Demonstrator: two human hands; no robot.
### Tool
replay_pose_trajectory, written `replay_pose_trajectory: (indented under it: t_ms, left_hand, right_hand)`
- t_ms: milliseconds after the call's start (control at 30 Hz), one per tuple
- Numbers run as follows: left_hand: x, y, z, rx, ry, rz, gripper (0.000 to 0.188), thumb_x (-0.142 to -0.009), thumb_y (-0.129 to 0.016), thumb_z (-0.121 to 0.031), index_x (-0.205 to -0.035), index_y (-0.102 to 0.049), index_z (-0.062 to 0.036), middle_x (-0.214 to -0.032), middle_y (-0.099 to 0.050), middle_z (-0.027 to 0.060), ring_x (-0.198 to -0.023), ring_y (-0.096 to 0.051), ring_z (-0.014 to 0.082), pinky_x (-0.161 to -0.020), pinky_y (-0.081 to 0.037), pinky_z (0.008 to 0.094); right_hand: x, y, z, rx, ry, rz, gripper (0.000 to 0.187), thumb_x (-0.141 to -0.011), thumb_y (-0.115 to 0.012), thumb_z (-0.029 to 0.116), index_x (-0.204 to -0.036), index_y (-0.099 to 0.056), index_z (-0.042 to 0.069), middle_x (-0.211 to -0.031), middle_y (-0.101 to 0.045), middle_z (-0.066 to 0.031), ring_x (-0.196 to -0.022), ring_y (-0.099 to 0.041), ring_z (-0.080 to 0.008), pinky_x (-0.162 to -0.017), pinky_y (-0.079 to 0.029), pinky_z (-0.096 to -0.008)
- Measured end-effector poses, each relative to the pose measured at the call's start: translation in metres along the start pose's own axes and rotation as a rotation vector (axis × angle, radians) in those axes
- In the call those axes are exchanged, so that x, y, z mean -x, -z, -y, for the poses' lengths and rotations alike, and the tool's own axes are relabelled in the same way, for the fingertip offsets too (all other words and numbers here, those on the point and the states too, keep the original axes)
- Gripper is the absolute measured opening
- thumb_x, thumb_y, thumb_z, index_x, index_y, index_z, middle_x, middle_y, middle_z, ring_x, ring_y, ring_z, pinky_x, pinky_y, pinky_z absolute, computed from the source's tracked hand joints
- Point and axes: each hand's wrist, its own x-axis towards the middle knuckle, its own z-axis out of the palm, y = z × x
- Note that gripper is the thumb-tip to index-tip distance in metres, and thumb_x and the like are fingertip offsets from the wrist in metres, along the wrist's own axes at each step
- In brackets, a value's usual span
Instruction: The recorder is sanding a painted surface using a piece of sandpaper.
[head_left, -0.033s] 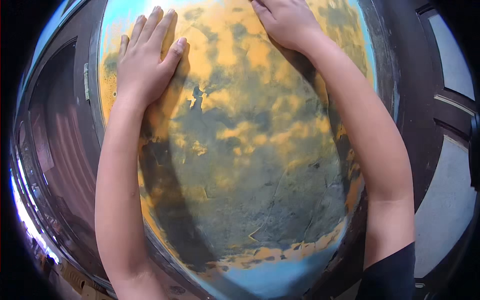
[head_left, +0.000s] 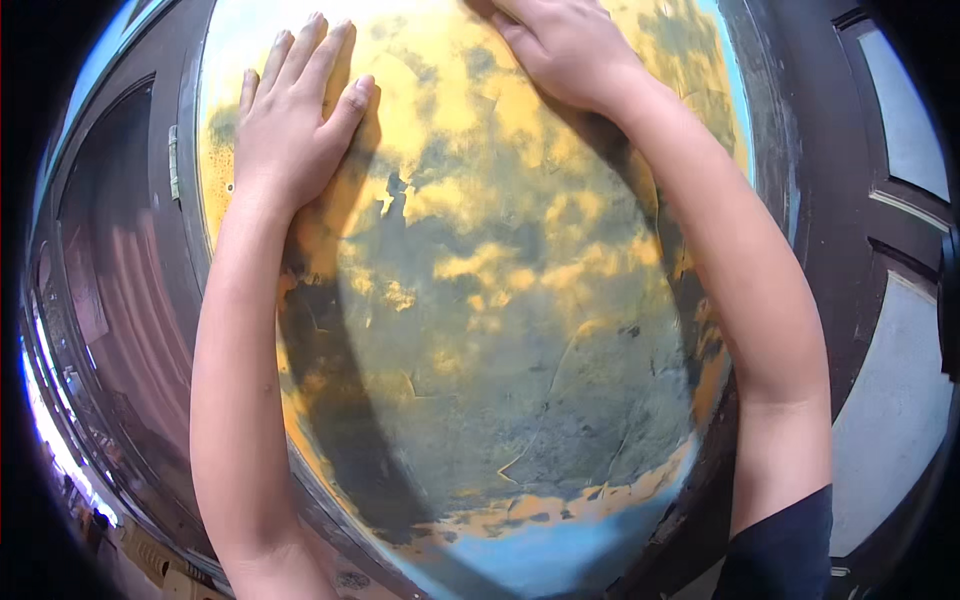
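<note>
1. Right hand (head_left: 570,50): fingertips cut off by the top edge; whether it holds anything cannot be told.
2. Left hand (head_left: 285,140): palm hidden against the panel (head_left: 490,370).
3. Panel: top end out of view, parts of both sides hidden behind the forearms.
4. Sleeve (head_left: 785,545): cut off by the lower edge.
5. Clutter (head_left: 100,520), lower left: too small to identify.
</note>
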Motion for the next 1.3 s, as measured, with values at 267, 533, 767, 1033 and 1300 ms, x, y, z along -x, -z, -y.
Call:
replay_pose_trajectory:
  t_ms: [267, 533, 767, 1033, 1300]
  left_hand:
    - [0.0, -0.002, 0.0, 0.02, 0.004, 0.002, 0.059, -0.098, -0.037, -0.057, -0.151, -0.036, -0.0321, -0.16, -0.03, -0.0008, -0.149, -0.023, 0.0233, -0.122, -0.013, 0.0471]
    - [0.002, -0.004, 0.004, -0.003, -0.002, -0.03, 0.059, -0.097, -0.038, -0.057, -0.151, -0.038, -0.0317, -0.159, -0.031, -0.0006, -0.149, -0.024, 0.0239, -0.122, -0.015, 0.0463]
    - [0.005, -0.005, 0.005, -0.029, -0.017, -0.034, 0.059, -0.097, -0.038, -0.058, -0.151, -0.037, -0.0323, -0.159, -0.031, -0.0007, -0.149, -0.023, 0.0233, -0.122, -0.015, 0.046]
    - [0.003, 0.0, 0.001, 0.003, 0.006, 0.006, 0.057, -0.099, -0.039, -0.054, -0.151, -0.037, -0.0314, -0.16, -0.03, -0.0011, -0.149, -0.023, 0.024, -0.122, -0.014, 0.046]
    - [0.0, -0.005, 0.0, -0.007, 0.0, -0.008, 0.059, -0.097, -0.039, -0.056, -0.151, -0.038, -0.0315, -0.159, -0.032, -0.0011, -0.149, -0.024, 0.0239, -0.122, -0.015, 0.0468]
  right_hand:
    - [0.0, 0.014, -0.008, -0.012, -0.134, -0.159, 0.05, -0.095, -0.048, 0.019, -0.145, -0.047, 0.015, -0.142, -0.051, -0.0181, -0.138, -0.038, -0.0351, -0.115, -0.03, -0.0446]
    - [0.004, 0.021, -0.04, -0.039, -0.179, 0.004, 0.048, -0.094, -0.046, 0.016, -0.141, -0.049, 0.007, -0.144, -0.049, -0.0184, -0.138, -0.04, -0.0328, -0.115, -0.029, -0.0421]
    - [0.018, 0.021, -0.049, -0.001, -0.02, -0.005, 0.044, -0.096, -0.046, 0.021, -0.135, -0.054, 0.003, -0.14, -0.053, -0.0184, -0.134, -0.043, -0.0346, -0.115, -0.028, -0.0438]
    - [0.023, 0.021, -0.071, -0.009, -0.191, -0.043, 0.045, -0.096, -0.044, 0.022, -0.137, -0.05, 0.004, -0.138, -0.052, -0.0203, -0.132, -0.043, -0.0358, -0.113, -0.03, -0.0453]
    - [0.027, 0.025, -0.093, 0.149, -0.543, -0.113, 0.05, -0.096, -0.042, 0.022, -0.143, -0.045, 0.005, -0.142, -0.048, -0.0206, -0.133, -0.042, -0.0382, -0.114, -0.029, -0.045]
